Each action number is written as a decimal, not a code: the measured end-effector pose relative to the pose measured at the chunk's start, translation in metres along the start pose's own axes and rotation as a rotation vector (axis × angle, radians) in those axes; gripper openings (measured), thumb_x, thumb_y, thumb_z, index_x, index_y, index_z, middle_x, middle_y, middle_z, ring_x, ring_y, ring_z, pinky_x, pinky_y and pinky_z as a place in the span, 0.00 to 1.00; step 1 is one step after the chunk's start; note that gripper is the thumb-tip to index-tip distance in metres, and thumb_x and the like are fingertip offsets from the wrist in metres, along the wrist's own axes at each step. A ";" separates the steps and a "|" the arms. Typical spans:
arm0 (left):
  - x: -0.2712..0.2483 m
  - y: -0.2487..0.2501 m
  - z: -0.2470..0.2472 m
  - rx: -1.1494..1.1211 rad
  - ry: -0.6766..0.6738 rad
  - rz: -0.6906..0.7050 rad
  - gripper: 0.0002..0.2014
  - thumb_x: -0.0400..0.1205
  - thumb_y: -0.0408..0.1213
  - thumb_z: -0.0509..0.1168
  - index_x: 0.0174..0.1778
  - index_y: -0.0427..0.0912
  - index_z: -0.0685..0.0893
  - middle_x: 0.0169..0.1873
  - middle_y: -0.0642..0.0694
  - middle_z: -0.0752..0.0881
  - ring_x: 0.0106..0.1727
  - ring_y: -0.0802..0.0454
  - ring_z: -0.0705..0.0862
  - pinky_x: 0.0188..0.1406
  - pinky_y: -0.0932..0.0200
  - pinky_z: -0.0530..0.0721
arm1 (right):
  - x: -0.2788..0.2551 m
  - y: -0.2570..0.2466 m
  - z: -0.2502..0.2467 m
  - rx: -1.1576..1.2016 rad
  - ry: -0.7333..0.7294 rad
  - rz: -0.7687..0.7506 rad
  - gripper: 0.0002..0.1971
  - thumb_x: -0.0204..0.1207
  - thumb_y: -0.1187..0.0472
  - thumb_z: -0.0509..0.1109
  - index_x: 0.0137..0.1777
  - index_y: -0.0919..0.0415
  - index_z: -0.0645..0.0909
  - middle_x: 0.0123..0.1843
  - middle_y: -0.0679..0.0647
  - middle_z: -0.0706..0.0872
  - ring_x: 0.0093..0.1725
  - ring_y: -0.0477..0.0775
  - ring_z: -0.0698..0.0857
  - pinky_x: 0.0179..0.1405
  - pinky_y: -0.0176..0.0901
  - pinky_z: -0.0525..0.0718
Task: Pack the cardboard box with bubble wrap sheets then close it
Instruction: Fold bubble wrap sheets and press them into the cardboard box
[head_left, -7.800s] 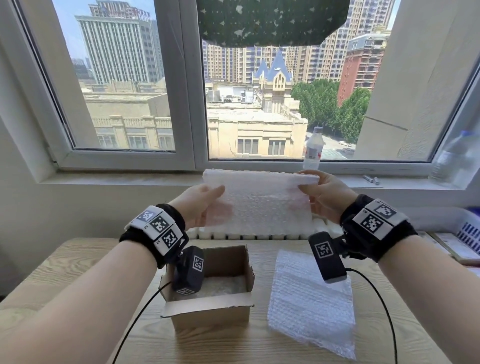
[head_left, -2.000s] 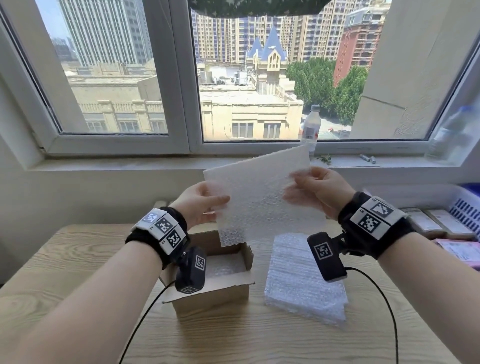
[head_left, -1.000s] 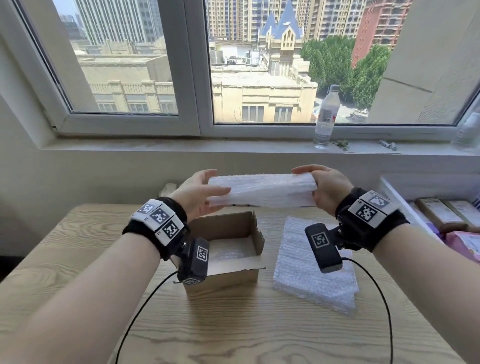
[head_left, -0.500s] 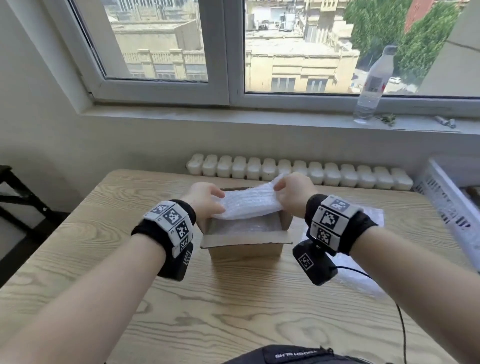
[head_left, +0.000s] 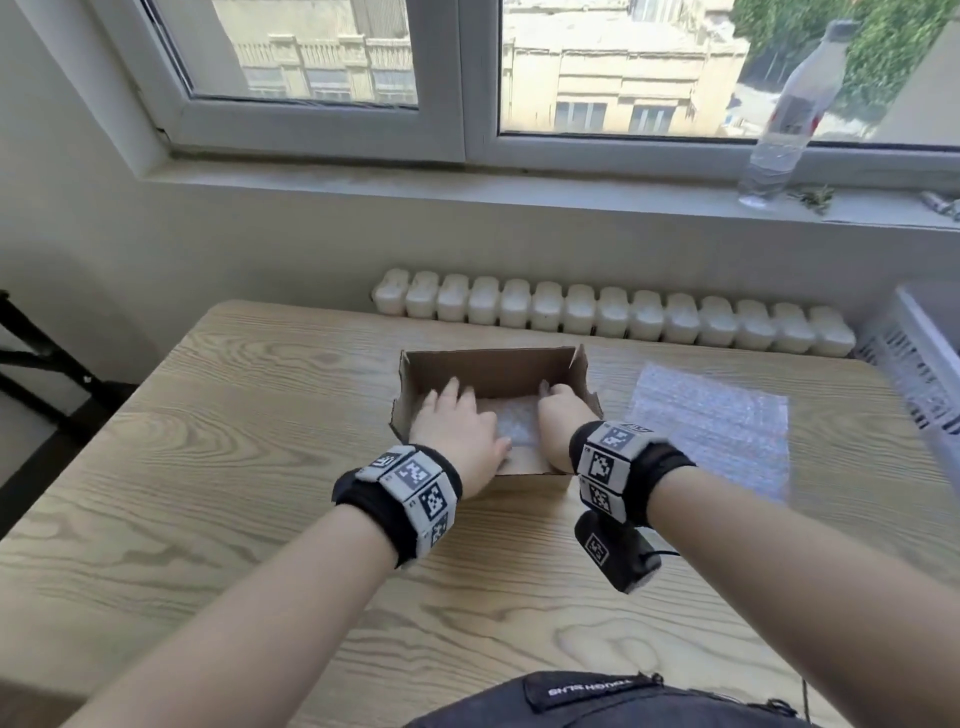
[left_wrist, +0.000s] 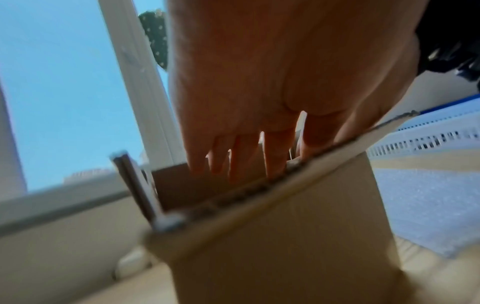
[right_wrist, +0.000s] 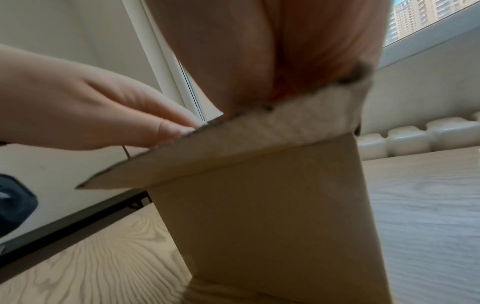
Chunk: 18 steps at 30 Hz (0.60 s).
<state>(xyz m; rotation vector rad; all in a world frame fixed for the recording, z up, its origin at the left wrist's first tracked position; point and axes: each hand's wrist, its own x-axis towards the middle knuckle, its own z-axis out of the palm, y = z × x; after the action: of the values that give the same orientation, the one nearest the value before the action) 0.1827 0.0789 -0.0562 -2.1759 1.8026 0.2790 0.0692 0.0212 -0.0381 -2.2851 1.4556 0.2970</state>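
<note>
An open cardboard box (head_left: 493, 371) stands mid-table with its flaps up. Both my hands are down inside it. My left hand (head_left: 457, 423) lies flat with straight fingers (left_wrist: 246, 160), pressing a folded bubble wrap sheet (head_left: 519, 423) into the box. My right hand (head_left: 560, 413) presses the sheet's right side; the near flap (right_wrist: 233, 148) hides its fingers in the right wrist view. A stack of bubble wrap sheets (head_left: 711, 426) lies on the table just right of the box. The left wrist view shows the box (left_wrist: 285, 236) from the front.
The wooden table (head_left: 208, 467) stands under a window. A row of white moulded pieces (head_left: 613, 317) lines its back edge. A water bottle (head_left: 789, 114) stands on the sill, a white perforated basket (head_left: 924, 374) at the far right, a dark frame (head_left: 31, 358) at the left.
Both hands folded the bubble wrap sheet in the air, brought it down into the box and now press it in. The camera has tilted downward.
</note>
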 end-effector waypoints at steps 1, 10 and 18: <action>0.001 0.003 0.004 -0.056 -0.024 0.013 0.29 0.85 0.58 0.45 0.76 0.47 0.69 0.82 0.37 0.59 0.83 0.38 0.52 0.81 0.39 0.52 | 0.002 0.000 0.002 0.004 -0.009 0.001 0.18 0.79 0.68 0.63 0.68 0.68 0.73 0.73 0.67 0.70 0.71 0.66 0.74 0.65 0.49 0.75; 0.001 0.005 0.028 -0.128 -0.138 0.024 0.31 0.78 0.66 0.47 0.70 0.50 0.71 0.72 0.32 0.69 0.70 0.32 0.71 0.64 0.40 0.76 | -0.022 -0.015 0.016 -0.343 0.136 -0.224 0.18 0.78 0.63 0.60 0.66 0.65 0.79 0.78 0.64 0.60 0.77 0.65 0.58 0.76 0.53 0.62; 0.010 -0.002 0.026 -0.164 -0.234 0.062 0.42 0.72 0.75 0.47 0.78 0.53 0.65 0.74 0.26 0.68 0.66 0.33 0.78 0.57 0.47 0.82 | 0.000 -0.024 0.019 -0.218 -0.231 0.028 0.23 0.79 0.63 0.62 0.75 0.60 0.68 0.74 0.64 0.64 0.74 0.66 0.67 0.70 0.58 0.74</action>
<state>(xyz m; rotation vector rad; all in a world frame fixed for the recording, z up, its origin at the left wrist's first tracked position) 0.1872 0.0790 -0.0836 -2.0916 1.7711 0.6881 0.0920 0.0389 -0.0496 -2.3049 1.3958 0.7345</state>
